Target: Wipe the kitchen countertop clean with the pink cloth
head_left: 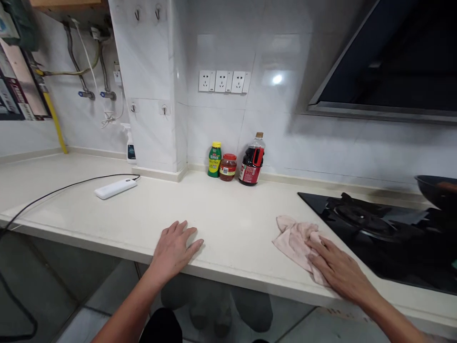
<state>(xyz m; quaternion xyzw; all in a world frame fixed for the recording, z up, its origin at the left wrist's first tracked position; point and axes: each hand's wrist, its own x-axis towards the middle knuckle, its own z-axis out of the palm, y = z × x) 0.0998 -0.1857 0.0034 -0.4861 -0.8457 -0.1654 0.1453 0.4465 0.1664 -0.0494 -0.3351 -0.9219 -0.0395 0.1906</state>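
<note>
My right hand (337, 267) presses a crumpled pale pink cloth (294, 240) onto the white countertop (228, 219), close to the left edge of the black gas stove (357, 252). Its fingers are bent over the cloth's right part; the fingertips are partly sunk in the folds. My left hand (174, 247) rests on the counter's front edge with fingers spread and nothing in it. Against the wall stand a green bottle with a yellow cap (214, 161), a red-lidded jar (228, 167) and a large bottle of dark liquid (252, 162), all upright.
A white power bank (116, 188) with a black cable (46, 195) lies at the left. Behind it a spray bottle (130, 147) stands beside the wall pillar (150, 133). A wok (437, 190) sits on the stove's far right, and a range hood (392, 62) hangs above.
</note>
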